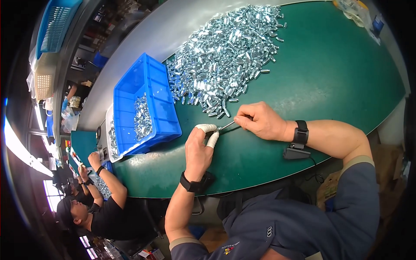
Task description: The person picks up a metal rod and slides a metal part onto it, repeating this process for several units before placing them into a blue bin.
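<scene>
My left hand [197,152] comes up from below, with white coverings on its thumb and index finger. Between those two fingertips it pinches a small shiny metal piece [219,129], mostly hidden by the fingers. To its right, my right hand [263,122] is closed round a thin metal rod-like tool [229,125], whose tip reaches the piece in my left fingers. Both hands are over the green tabletop [255,167]. Just beyond them spreads a large heap of short silvery metal cylinders [225,52].
Left of the heap stands a blue plastic bin [162,104] with small metal parts [143,117] inside. A pale tray [116,157] sits beside it. Plastic bags [355,13] lie at the far right edge. Another person [108,221] works at the left, near blue and cream baskets [54,30].
</scene>
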`<state>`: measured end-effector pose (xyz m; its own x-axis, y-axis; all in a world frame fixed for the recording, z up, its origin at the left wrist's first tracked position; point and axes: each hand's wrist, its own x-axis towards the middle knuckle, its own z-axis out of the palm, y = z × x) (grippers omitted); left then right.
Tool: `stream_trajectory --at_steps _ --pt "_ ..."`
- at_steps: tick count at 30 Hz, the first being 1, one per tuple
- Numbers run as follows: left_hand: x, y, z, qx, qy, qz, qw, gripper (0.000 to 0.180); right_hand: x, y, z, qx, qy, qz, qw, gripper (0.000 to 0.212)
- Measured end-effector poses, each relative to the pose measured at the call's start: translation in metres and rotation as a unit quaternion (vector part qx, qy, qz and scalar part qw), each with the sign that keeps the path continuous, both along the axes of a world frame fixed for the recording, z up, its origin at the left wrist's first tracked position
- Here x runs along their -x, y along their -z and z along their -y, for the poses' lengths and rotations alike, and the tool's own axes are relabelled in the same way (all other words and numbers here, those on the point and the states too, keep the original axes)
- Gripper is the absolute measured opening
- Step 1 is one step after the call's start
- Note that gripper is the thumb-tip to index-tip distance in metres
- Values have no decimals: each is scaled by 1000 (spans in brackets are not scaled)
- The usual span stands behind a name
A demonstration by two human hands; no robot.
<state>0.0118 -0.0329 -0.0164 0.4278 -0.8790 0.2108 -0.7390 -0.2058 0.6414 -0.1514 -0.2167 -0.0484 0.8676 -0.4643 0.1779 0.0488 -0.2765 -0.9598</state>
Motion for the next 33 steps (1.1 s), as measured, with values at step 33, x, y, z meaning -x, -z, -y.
stream_trajectory --at_steps 33 --pt "-65 -103 -48 122 -152 212 958 22 7 -9 8 -151 58 8 987 39"
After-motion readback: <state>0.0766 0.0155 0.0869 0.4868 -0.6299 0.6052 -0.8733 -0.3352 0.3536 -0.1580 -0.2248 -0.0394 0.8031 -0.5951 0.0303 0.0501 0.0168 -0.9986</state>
